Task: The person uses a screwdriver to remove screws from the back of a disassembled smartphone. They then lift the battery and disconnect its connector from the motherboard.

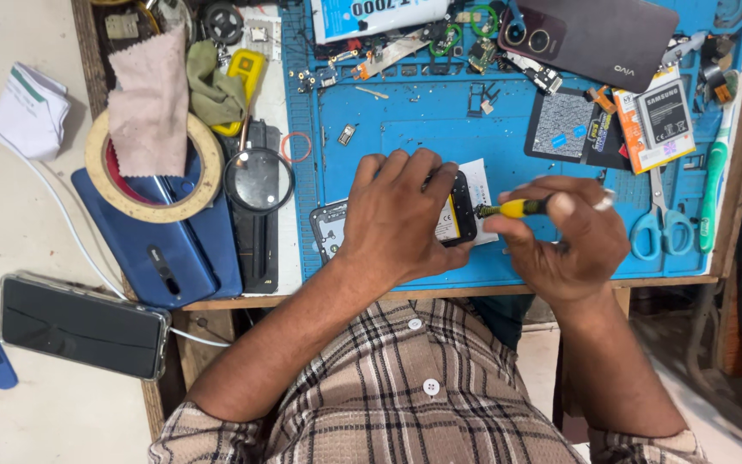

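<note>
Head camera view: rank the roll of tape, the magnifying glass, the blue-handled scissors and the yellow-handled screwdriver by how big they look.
1. Roll of tape, clearly largest.
2. Magnifying glass and blue-handled scissors: they look about alike, so no ranking between them.
3. Yellow-handled screwdriver, smallest, though the right hand hides much of it.
</note>
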